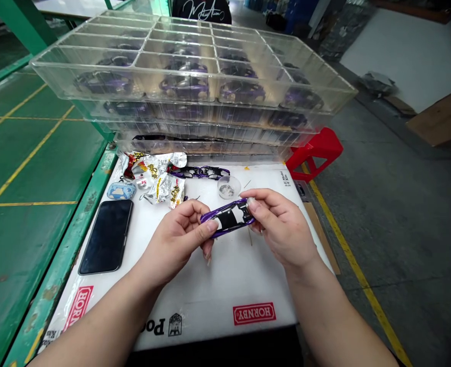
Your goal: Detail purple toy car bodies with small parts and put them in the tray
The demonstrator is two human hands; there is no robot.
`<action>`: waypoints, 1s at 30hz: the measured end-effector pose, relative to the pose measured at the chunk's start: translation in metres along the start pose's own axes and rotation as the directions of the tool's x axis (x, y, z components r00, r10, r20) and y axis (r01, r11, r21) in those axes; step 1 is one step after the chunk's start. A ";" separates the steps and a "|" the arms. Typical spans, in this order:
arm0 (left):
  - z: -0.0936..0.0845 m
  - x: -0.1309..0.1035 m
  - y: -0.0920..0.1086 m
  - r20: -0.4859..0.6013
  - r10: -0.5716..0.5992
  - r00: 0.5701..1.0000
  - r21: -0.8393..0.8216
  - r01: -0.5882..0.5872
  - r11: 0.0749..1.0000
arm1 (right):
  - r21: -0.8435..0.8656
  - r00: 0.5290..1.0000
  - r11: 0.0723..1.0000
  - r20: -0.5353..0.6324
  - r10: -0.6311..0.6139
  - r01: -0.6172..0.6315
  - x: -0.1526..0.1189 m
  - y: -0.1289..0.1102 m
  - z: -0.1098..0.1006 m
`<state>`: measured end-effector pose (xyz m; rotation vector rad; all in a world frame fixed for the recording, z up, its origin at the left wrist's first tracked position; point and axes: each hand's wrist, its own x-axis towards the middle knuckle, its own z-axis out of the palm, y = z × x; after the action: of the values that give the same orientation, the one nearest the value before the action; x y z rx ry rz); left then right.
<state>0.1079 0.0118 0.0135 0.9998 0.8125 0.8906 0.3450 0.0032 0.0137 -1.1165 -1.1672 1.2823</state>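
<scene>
Between my two hands is a purple toy car body [231, 216] with black and white inside, held tilted above the white work surface. My left hand [185, 229] grips its left end, thumb on top and fingers curled beneath. At the right end, my right hand [281, 221] pinches it between thumb and fingers. Just behind, a small clear cup [228, 187] holds tiny parts that I cannot make out. More purple and black car bodies [202, 173] lie beyond it.
Stacked clear divided trays [179, 66] with purple cars rise at the back. On the left are a phone [106, 237], a blue patterned case [121, 191] and crumpled snack wrappers [160, 178]. A red stool [319, 153] stands at the right, beside the floor's yellow line.
</scene>
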 end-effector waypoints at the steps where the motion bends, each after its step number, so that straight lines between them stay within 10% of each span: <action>1: -0.001 0.000 0.000 -0.028 0.007 1.000 0.038 -0.005 0.999 | -0.006 1.000 1.000 0.002 0.001 -0.001 0.000 0.000 0.001; 6: -0.002 0.000 -0.002 -0.099 0.099 0.990 0.304 -0.065 0.950 | -0.113 0.998 0.993 -0.045 -0.034 0.029 -0.002 -0.003 0.005; 12: 0.001 0.000 -0.004 -0.031 0.438 0.898 0.709 -0.290 0.643 | -0.108 0.998 0.992 -0.005 -0.061 0.060 -0.003 -0.006 0.009; 30: 0.001 -0.005 -0.004 0.111 0.596 0.795 0.754 -0.458 0.471 | -0.116 0.994 0.987 0.022 -0.106 0.108 -0.006 -0.005 0.005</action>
<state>0.1076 0.0054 0.0109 2.0404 1.0752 1.2113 0.3410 -0.0032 0.0194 -1.1144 -1.3100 1.1544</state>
